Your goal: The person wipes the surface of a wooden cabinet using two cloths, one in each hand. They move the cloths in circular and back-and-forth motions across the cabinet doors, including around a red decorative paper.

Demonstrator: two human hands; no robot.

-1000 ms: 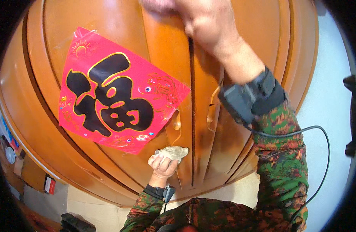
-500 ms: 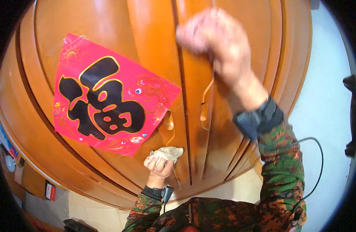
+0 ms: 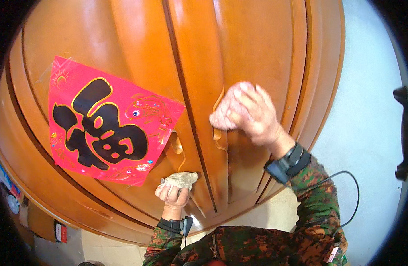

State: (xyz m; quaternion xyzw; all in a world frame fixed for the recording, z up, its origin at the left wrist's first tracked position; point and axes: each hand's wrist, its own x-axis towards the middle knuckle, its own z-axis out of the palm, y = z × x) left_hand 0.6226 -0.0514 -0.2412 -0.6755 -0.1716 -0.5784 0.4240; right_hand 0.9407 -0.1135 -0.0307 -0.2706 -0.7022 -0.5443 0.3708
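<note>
A crumpled pink cloth (image 3: 225, 110) is gripped in my right hand (image 3: 259, 119) against the orange-brown wooden double doors (image 3: 257, 53). It partly covers the handle (image 3: 217, 134) of the right-hand door. My left hand (image 3: 172, 195) is closed around a bunched beige cloth (image 3: 182, 179), low on the left-hand door and just below that door's gold-toned handle (image 3: 177, 144). To the left, a red diamond-shaped paper decoration (image 3: 128, 84) with a large black character and gold trim is stuck to the wood, its corner reaching near the left handle.
A pale wall (image 3: 363, 111) stands beyond the doors on the right. Light floor tiles (image 3: 279, 213) show beneath them. At the lower left are a brown cardboard box (image 3: 40, 221) and a small red-and-white box (image 3: 61, 232). A black cable (image 3: 357, 195) loops beside my right sleeve.
My right hand has come down with the pink cloth from high on the doors to the right handle. The left hand stays low with its cloth. The view has shifted slightly.
</note>
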